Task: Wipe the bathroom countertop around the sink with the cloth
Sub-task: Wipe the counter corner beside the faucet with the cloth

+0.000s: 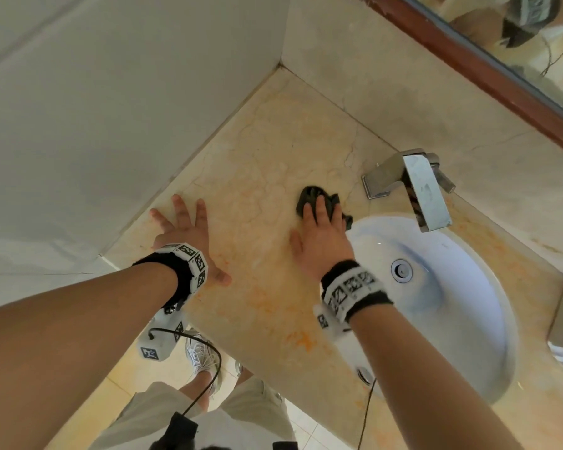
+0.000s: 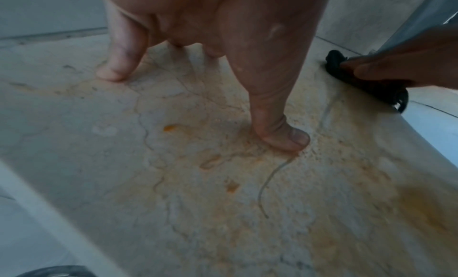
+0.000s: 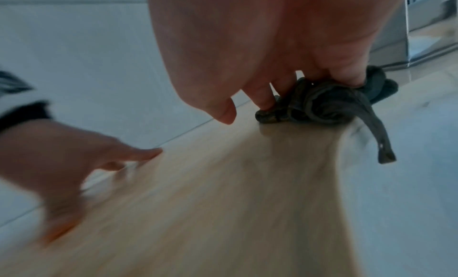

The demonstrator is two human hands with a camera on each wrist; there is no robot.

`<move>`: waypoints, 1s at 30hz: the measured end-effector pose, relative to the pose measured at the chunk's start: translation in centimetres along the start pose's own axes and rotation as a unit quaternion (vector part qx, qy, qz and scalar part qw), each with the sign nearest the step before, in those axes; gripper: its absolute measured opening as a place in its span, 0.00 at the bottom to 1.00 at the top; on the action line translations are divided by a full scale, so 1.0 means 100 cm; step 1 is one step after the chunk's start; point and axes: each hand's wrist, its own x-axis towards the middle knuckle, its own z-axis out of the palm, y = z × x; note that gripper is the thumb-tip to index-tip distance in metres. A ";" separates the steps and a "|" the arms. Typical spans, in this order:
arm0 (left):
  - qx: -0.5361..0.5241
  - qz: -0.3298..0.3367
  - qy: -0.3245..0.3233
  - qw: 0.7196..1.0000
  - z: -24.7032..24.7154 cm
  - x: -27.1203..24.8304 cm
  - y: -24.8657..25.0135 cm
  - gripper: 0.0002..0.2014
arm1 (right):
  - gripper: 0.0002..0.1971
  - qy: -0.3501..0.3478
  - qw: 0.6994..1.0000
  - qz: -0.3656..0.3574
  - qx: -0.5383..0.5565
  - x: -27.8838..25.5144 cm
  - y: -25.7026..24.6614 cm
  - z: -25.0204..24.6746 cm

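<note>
The beige marble countertop [image 1: 257,157] runs from a wall corner to the white sink [image 1: 468,303]. A small, crumpled dark cloth [image 1: 309,196] [image 3: 329,103] lies on it just left of the sink rim, in front of the faucet. My right hand [image 1: 322,235] [image 3: 272,46] presses down on the cloth with its fingers, the thumb free of it. My left hand [image 1: 186,228] [image 2: 223,46] rests flat on the counter near the left wall, fingers spread, holding nothing. The right wrist view is blurred by motion.
A square chrome faucet [image 1: 423,186] stands behind the sink, a wood-framed mirror [image 1: 468,50] above it. Orange stains [image 1: 303,342] [image 2: 233,187] mark the counter near its front edge. A tiled wall [image 1: 78,125] bounds the left side.
</note>
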 end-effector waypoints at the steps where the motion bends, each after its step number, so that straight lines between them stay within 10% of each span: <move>1: 0.001 -0.002 0.000 1.000 0.000 0.000 0.000 0.81 | 0.35 0.009 1.000 0.007 0.003 0.013 0.007 -0.008; 8: -0.001 0.001 0.010 1.000 0.003 0.001 0.000 0.82 | 0.32 0.020 0.999 0.030 -0.015 0.072 0.039 -0.039; 22: -0.044 0.026 0.066 0.997 0.040 -0.031 0.000 0.63 | 0.30 -0.055 0.987 -0.152 -0.008 -0.108 -0.016 0.043; 30: -0.047 0.020 0.039 0.998 0.069 -0.036 -0.009 0.71 | 0.29 -0.047 0.991 -0.127 -0.009 -0.052 0.006 0.018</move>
